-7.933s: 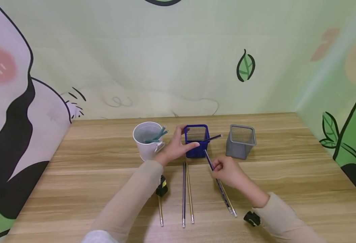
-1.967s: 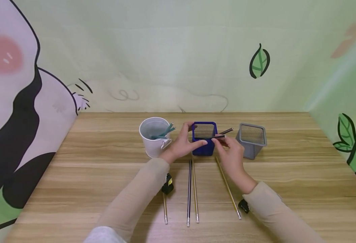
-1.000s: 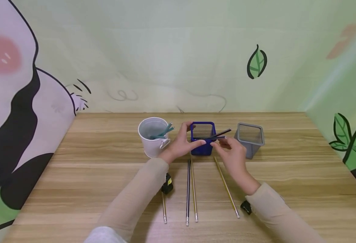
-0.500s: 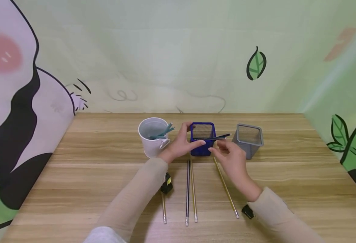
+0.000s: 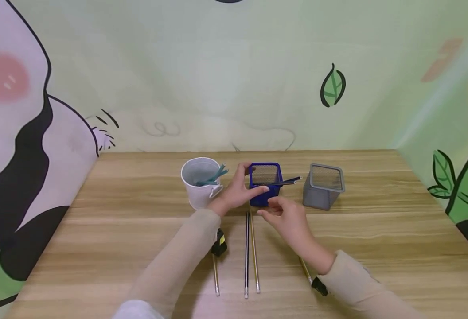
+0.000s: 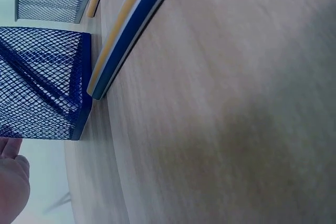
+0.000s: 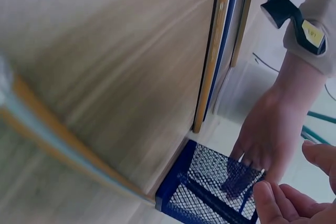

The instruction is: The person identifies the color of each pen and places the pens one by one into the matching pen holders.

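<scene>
My left hand point(image 5: 235, 192) grips a blue mesh pencil holder point(image 5: 259, 200) from its left side, thumb across the front rim and fingers behind. Two dark blue pencils point(image 5: 291, 181) lean out of it to the right. In front of the holder hovers my right hand point(image 5: 291, 221), fingers loosely bent, with nothing between thumb and fingertips. A dark blue pencil point(image 5: 247, 252) and a yellow pencil point(image 5: 255, 259) lie side by side on the table below it. Another yellow pencil point(image 5: 304, 269) is mostly hidden under my right wrist. The left wrist view shows the mesh wall point(image 6: 37, 85) close up.
A white bucket point(image 5: 196, 196) with teal pencils point(image 5: 217, 173) stands left of the holder. On the right is a grey mesh holder point(image 5: 317, 198). One more yellow pencil point(image 5: 216, 277) lies partly under my left forearm. A wall hanging rises behind the table.
Earlier my right hand brought a dark blue pencil from the table into the blue holder. It has let go and moved down and left. My left hand has kept its grip.
</scene>
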The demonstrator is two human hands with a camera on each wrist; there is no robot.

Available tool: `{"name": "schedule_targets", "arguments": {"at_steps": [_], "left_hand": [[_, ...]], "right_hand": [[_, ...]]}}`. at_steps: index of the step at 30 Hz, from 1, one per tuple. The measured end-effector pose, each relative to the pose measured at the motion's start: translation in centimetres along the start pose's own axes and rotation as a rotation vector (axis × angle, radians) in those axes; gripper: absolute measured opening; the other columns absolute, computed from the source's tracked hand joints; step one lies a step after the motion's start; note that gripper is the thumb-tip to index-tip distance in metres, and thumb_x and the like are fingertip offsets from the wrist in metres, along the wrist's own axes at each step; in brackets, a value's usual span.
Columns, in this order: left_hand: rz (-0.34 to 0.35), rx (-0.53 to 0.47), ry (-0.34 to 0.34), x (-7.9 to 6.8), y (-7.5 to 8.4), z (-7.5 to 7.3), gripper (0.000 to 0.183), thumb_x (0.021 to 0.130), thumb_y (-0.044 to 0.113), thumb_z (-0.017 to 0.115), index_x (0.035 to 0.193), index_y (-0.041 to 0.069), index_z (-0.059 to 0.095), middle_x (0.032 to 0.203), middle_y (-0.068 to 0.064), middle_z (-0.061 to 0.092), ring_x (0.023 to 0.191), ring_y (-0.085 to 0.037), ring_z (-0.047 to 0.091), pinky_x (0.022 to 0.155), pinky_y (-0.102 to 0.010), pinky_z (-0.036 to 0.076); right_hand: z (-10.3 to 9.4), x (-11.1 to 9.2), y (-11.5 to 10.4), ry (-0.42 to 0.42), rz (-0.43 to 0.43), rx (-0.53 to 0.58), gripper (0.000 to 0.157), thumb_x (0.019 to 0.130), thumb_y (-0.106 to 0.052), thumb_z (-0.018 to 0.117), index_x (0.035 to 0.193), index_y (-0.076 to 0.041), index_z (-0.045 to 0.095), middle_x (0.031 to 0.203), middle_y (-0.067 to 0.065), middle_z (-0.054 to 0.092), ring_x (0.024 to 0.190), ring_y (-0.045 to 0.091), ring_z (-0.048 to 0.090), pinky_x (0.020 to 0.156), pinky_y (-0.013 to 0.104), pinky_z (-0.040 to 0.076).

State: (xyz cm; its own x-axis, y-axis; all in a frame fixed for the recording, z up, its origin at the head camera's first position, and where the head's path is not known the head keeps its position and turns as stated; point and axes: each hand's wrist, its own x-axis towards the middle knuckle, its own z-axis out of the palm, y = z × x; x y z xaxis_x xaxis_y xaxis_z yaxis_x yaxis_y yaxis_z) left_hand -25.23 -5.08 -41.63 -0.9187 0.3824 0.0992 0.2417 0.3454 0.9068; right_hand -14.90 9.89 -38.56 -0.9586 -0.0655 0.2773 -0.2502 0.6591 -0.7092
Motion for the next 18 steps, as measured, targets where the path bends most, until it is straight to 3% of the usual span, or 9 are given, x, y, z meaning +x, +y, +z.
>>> {"name": "schedule_targets", "arguments": {"at_steps": [10, 18], "left_hand": [[-0.012, -0.005, -0.006, -0.1, 0.0, 0.1, 0.081, 0.086, 0.028, 0.071, 0.143, 0.006, 0.020, 0.144, -0.016, 0.035, 0.137, -0.029, 0.032, 0.114, -0.050, 0.028], [-0.015, -0.018, 0.007, -0.1, -0.2, 0.2, 0.081, 0.085, 0.026, 0.072, 0.143, 0.003, 0.020, 0.144, -0.017, 0.035, 0.137, -0.029, 0.031, 0.114, -0.050, 0.027]], "right_hand": [[0.6, -0.6, -0.5, -0.089, 0.024, -0.007, 0.025, 0.077, -0.013, 0.078, 0.092, 0.005, 0.068, 0.088, 0.017, 0.070, 0.075, 0.022, 0.067, 0.068, 0.033, 0.057], [1.6, -1.2, -0.7, -0.138, 0.026, -0.018, 0.021, 0.076, -0.006, 0.075, 0.090, 0.007, 0.067, 0.084, 0.015, 0.069, 0.078, 0.026, 0.066, 0.071, 0.037, 0.057]]}}
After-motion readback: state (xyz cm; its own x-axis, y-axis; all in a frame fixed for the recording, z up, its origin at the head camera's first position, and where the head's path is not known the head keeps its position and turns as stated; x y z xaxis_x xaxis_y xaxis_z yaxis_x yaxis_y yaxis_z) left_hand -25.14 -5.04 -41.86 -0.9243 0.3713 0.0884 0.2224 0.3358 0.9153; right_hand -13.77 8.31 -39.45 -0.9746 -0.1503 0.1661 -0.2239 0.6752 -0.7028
